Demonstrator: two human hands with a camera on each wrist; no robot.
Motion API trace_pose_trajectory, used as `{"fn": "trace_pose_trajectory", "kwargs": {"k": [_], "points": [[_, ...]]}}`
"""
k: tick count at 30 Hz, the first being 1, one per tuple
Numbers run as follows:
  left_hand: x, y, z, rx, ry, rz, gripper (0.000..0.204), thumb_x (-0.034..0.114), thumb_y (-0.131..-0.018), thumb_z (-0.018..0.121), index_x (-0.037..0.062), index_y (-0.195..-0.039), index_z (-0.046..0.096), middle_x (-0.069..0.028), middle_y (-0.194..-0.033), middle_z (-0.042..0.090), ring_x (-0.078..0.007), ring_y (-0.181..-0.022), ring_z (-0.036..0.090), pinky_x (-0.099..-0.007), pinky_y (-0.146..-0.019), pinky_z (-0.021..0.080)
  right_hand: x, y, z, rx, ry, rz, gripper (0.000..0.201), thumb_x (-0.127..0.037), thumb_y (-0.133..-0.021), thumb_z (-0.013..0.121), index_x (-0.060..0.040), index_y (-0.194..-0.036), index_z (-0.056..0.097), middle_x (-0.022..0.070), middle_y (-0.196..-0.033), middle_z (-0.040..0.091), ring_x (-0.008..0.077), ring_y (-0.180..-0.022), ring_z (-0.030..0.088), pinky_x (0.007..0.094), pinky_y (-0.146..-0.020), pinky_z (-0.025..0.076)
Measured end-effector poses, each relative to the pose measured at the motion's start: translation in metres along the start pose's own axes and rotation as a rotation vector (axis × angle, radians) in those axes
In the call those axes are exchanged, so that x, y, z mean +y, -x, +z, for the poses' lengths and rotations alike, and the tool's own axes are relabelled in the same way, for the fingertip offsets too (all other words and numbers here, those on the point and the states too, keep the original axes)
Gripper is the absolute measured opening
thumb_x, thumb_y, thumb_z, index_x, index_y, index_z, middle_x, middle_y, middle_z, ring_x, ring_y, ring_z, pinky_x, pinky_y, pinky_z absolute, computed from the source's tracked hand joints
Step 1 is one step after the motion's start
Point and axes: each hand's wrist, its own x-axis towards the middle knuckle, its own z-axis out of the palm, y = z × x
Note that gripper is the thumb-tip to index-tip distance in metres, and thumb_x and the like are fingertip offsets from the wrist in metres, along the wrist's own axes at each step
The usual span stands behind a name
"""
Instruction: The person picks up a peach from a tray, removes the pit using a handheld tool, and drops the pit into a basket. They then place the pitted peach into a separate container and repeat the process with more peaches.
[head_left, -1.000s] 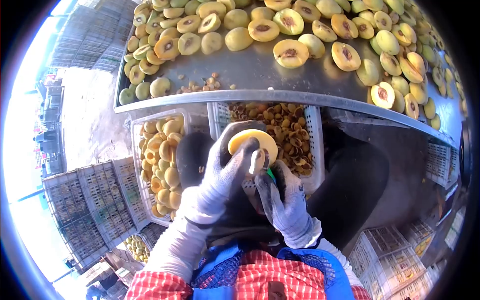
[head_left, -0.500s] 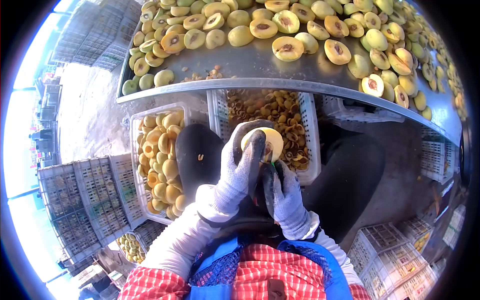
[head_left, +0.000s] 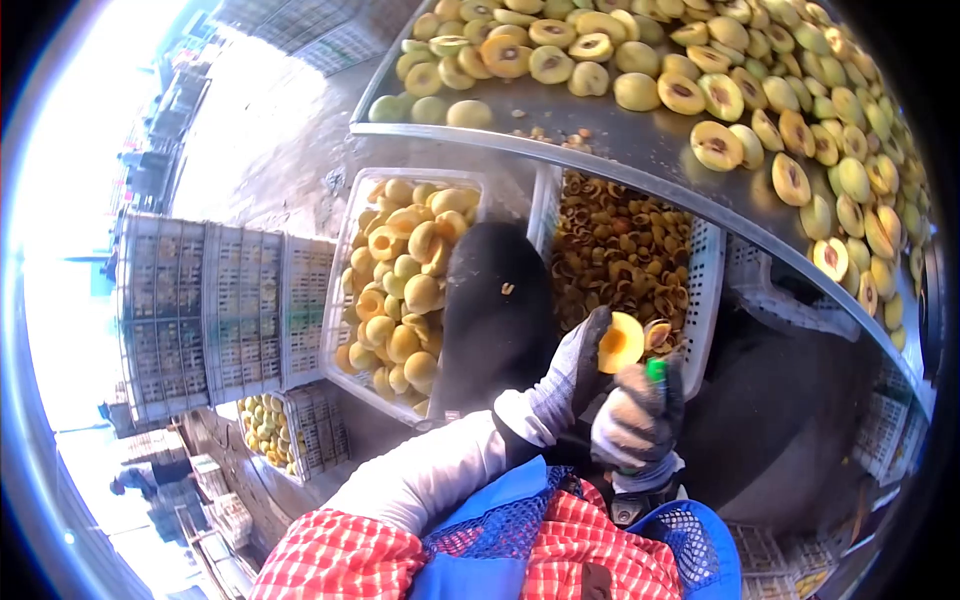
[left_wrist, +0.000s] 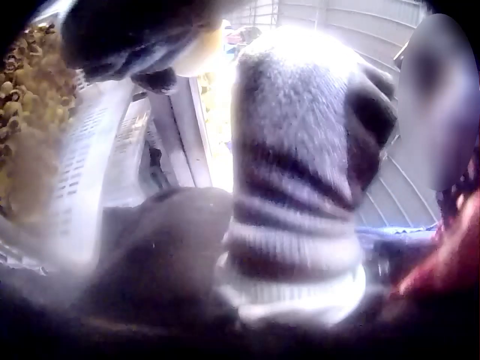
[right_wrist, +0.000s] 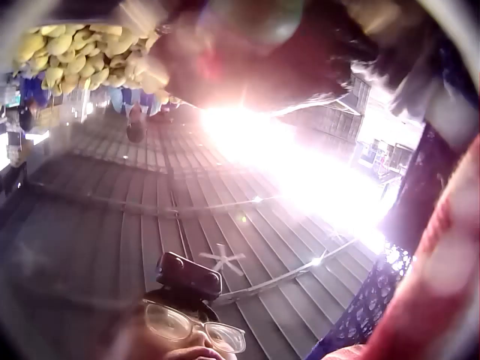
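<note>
My left hand [head_left: 583,365], in a grey-white glove with dark fingers, holds a yellow peach half [head_left: 620,342] by its edge. The half's cut face shows an orange hollow in the middle. Just below it, my gloved right hand [head_left: 635,425] is curled round a green-handled tool [head_left: 656,370], whose working end is hidden. A small brown-centred piece of peach [head_left: 657,336] shows right beside the half, over the crate of scraps [head_left: 706,300]. At the top of the left wrist view, dark glove fingers [left_wrist: 127,41] overlap the yellow fruit [left_wrist: 201,56].
A metal table [head_left: 640,135] carries many cut peaches along its far side. To the left, a white crate [head_left: 335,320] of hollowed halves stands beside my knee [head_left: 495,290]. Stacked crates [head_left: 200,310] rise farther left.
The head view has turned left, shifting the scene rightward. The peach half showed a brown centre before; now it shows a hollow, with a brown-centred piece apart from it. My right hand has turned.
</note>
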Motion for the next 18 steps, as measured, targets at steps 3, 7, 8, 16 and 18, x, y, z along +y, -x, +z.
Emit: {"fn": "trace_pose_trajectory", "kwargs": {"k": [3, 7, 8, 16, 18], "points": [[0.023, 0.016, -0.031, 0.209, 0.066, 0.217, 0.036, 0.035, -0.094, 0.054, 0.0020, -0.108, 0.057, -0.0079, -0.096, 0.059, -0.0163, -0.088, 0.055, -0.0294, -0.079, 0.046, -0.010, 0.003, -0.005, 0.069, -0.022, -0.013, 0.042, -0.046, -0.098, 0.037, -0.0067, -0.085, 0.043, 0.0004, -0.058, 0.043, 0.0067, -0.039, 0.042, 0.0199, -0.030, 0.035], [0.133, 0.037, -0.156, 0.815, -0.580, 0.995, 0.043, 0.034, -0.090, 0.060, -0.0015, -0.114, 0.052, -0.0170, -0.100, 0.059, -0.0250, -0.087, 0.058, -0.0348, -0.076, 0.049, -0.014, 0.019, -0.015, 0.289, 0.026, 0.017, 0.052, -0.052, -0.097, 0.033, -0.0029, -0.097, 0.051, 0.0008, -0.060, 0.040, 0.0080, -0.045, 0.037, 0.0203, -0.036, 0.034], [0.155, 0.054, -0.164, 0.825, -0.902, 0.858, 0.046, 0.033, -0.092, 0.058, -0.0007, -0.123, 0.052, -0.0139, -0.113, 0.057, -0.0259, -0.101, 0.056, -0.0342, -0.090, 0.046, -0.014, 0.019, -0.010, 0.331, 0.065, -0.003, 0.051, -0.052, -0.097, 0.033, -0.0032, -0.094, 0.049, 0.0012, -0.060, 0.041, 0.0085, -0.046, 0.038, 0.0197, -0.037, 0.035], [0.149, -0.049, 0.081, 0.208, -1.586, 1.144, 0.040, 0.025, -0.079, 0.070, 0.0049, -0.111, 0.059, -0.0104, -0.091, 0.063, -0.0281, -0.087, 0.061, -0.0374, -0.074, 0.049, -0.035, 0.018, -0.013, 0.594, 0.394, -0.059, 0.052, -0.055, -0.095, 0.037, -0.0069, -0.090, 0.057, 0.0016, -0.056, 0.042, 0.0100, -0.041, 0.036, 0.0219, -0.034, 0.028], [0.143, -0.104, 0.146, 0.096, -1.679, 1.083, 0.048, 0.038, -0.079, 0.069, 0.0057, -0.112, 0.055, -0.0124, -0.097, 0.063, -0.0292, -0.088, 0.064, -0.0387, -0.074, 0.050, -0.041, 0.015, -0.009, 0.645, 0.344, -0.123, 0.054, -0.056, -0.094, 0.037, -0.0064, -0.089, 0.058, 0.0019, -0.060, 0.047, 0.0116, -0.045, 0.042, 0.0222, -0.037, 0.033]]}}
